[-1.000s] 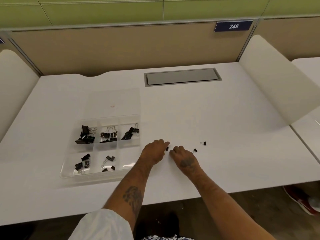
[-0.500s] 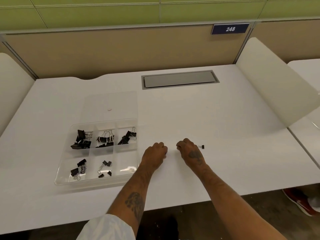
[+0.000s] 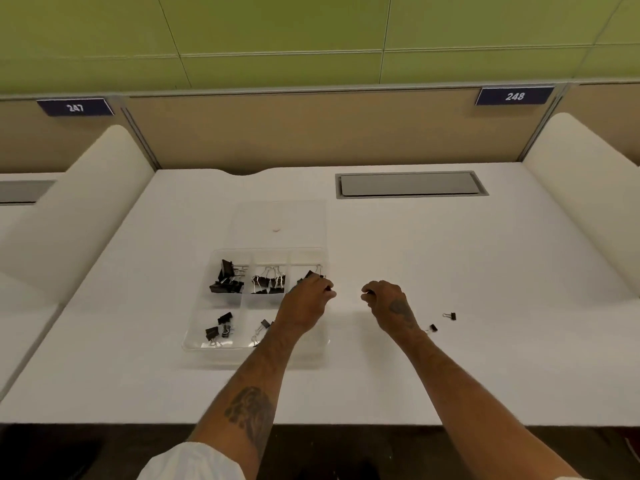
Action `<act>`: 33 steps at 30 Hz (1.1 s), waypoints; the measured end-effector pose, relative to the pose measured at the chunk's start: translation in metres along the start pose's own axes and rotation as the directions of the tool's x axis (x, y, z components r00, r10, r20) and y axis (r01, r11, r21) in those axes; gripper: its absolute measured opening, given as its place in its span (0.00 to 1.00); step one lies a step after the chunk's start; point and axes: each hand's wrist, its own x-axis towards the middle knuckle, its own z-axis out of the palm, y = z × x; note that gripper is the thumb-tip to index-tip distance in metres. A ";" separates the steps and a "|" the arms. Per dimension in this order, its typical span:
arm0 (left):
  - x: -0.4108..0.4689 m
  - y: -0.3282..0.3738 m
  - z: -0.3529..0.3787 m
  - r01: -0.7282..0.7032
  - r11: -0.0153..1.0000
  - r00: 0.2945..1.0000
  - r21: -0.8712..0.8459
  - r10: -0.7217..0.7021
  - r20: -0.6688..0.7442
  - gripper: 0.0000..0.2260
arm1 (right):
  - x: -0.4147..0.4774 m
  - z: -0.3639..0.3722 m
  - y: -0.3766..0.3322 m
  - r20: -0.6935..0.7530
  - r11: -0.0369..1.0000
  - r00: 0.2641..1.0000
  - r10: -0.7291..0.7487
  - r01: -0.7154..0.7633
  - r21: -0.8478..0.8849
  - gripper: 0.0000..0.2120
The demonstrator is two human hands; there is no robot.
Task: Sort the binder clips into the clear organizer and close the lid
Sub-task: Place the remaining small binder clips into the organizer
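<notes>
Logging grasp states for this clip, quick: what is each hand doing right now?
Left hand: closed, pinching a small dark binder clip over the organizer.
Right hand: closed; contents cannot be told.

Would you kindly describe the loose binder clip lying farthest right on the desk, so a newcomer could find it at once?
Start at the white desk and find the right hand. Just beyond its wrist, two tiny black clips lie loose. The farthest-right clip lies farther from the wrist than its neighbour, with its wire handles pointing left.

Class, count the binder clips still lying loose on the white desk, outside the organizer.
2: one beside the right wrist, one farther right. Each of the hands may be pinching another small clip, too hidden to confirm.
</notes>
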 end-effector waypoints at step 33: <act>-0.092 -0.107 -0.057 0.057 0.837 0.997 0.544 -0.076 0.011 0.30 | -0.048 0.058 -0.112 0.216 0.850 0.957 -0.194 0.274 -0.449 0.42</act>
